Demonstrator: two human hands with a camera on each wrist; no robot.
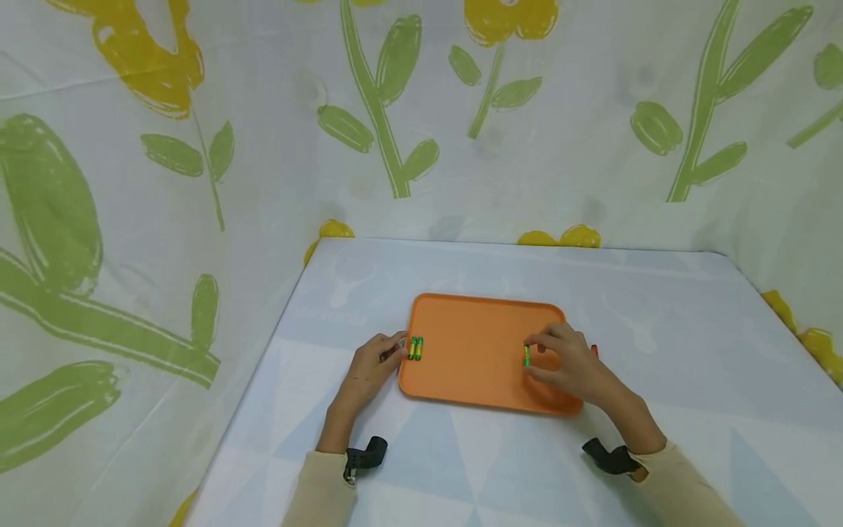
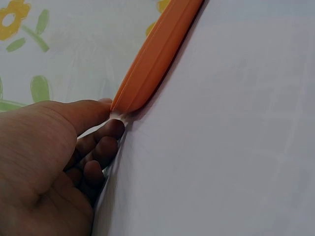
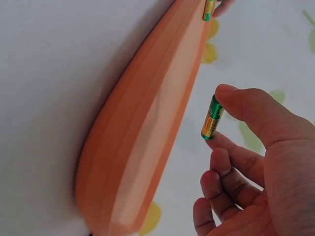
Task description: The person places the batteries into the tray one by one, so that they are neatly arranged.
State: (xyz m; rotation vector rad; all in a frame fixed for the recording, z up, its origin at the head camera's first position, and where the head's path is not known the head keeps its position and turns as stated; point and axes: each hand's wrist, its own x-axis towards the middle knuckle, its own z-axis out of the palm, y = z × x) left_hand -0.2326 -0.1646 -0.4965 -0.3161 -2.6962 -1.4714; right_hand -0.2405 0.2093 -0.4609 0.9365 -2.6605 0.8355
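Note:
My right hand (image 1: 571, 362) is over the right part of an orange tray (image 1: 470, 344). Between thumb and index fingertip it pinches a small green-and-yellow battery (image 3: 212, 117) by its two ends, above the tray; the other fingers curl loosely below. Two similar batteries (image 1: 416, 348) lie side by side inside the tray's left edge. At that same edge my left hand (image 1: 370, 369) holds the rim, thumb on one side and fingers on the other, as the left wrist view shows its fingertips (image 2: 116, 129) right at the tray's corner.
A small red object (image 1: 595, 350) lies just beyond the tray's right side, partly hidden by my right hand. The tray rests on a table with a pale patterned cloth (image 1: 421, 468). Flower-printed curtains (image 1: 560, 161) hang behind and to the left.

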